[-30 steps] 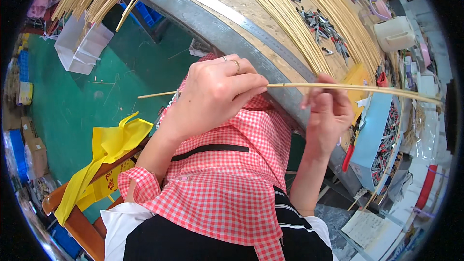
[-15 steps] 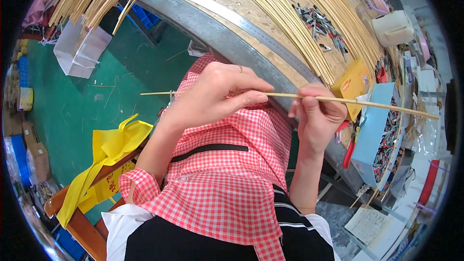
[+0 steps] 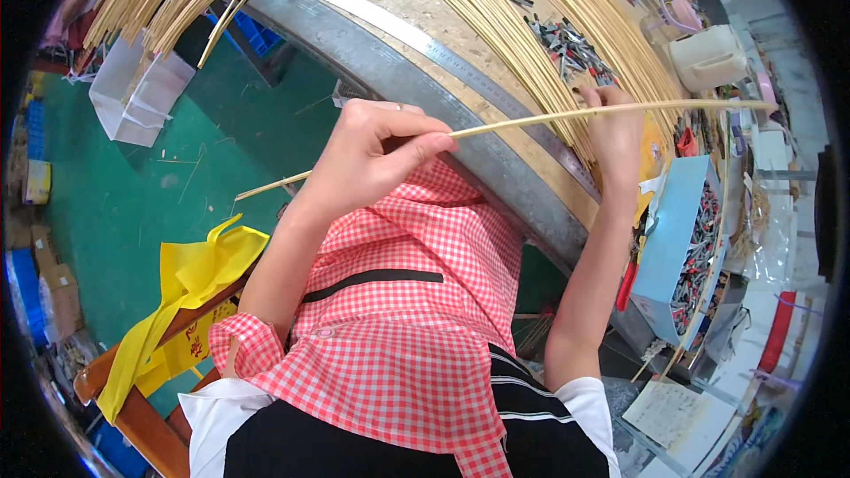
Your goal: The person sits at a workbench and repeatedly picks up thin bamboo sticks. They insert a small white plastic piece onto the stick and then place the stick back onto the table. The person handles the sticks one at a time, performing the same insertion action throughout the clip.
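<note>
Pinched between thumb and fingers of my left hand (image 3: 376, 150) is a long, thin bamboo strip (image 3: 531, 119). One end sticks out to the lower left past my wrist. The longer part bends away to the right, across the front of my other hand. Over the workbench, my right hand (image 3: 617, 137) reaches to the near edge of a pile of small black and red clips (image 3: 567, 46). Its fingertips point away among the clips and are partly hidden. Whether they grip anything I cannot make out.
Bundles of bamboo strips (image 3: 482, 22) and a steel ruler (image 3: 443, 53) lie on the workbench. At right stands a light blue box (image 3: 668, 230) of clips, beside red-handled pliers (image 3: 627, 283) and a cream jug (image 3: 706, 60). A wooden chair (image 3: 142, 420) with yellow cloth stands left.
My right hand has let go of the bamboo strip and moved forward to the clips. My left hand has shifted slightly left and up, and the strip's right end has swung upward.
</note>
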A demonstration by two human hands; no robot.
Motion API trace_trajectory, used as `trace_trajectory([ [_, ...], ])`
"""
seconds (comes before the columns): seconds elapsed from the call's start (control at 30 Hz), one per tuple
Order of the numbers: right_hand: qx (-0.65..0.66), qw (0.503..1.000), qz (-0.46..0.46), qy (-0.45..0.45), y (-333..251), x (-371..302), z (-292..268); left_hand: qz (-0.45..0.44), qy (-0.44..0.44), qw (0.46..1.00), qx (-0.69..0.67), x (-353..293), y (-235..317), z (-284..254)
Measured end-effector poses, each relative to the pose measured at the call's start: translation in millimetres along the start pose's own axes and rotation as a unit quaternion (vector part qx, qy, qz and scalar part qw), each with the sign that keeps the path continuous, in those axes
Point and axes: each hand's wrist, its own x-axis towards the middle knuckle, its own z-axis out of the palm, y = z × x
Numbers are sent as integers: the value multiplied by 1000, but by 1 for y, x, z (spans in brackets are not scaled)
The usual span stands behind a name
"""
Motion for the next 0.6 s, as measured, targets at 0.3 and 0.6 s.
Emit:
trace_trajectory([
  [0.3,-202,978,-26,51,44,35,36,49,-8,997,62,0,-9,1],
  [0.6,74,992,-54,84,4,-30,4,89,5,992,89,1,-9,3],
])
